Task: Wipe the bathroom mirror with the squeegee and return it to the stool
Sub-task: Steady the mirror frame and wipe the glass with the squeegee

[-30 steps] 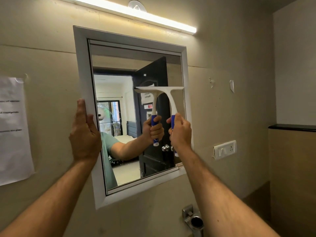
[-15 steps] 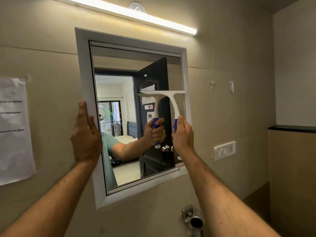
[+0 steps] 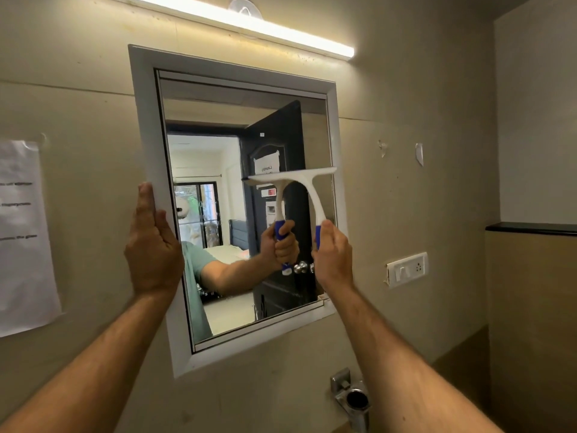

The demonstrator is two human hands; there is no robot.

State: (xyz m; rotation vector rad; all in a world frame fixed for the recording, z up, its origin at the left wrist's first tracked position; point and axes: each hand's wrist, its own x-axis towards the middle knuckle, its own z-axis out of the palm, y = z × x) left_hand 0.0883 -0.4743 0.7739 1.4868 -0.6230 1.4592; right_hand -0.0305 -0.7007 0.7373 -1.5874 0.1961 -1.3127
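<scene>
Pressing the squeegee (image 3: 293,178) against the right half of the mirror (image 3: 218,245), about mid-height, I have my right hand (image 3: 332,256) clamped round its blue grip, blade level and reaching the right side of the frame (image 3: 146,120). My left hand (image 3: 153,245) lies flat and open against the frame's left edge, steadying it. Wiping looks to be midway, I'd judge (the glass shows no streaks either way, so I can't tell which parts are done). Returning it remains; the stool is out of sight
</scene>
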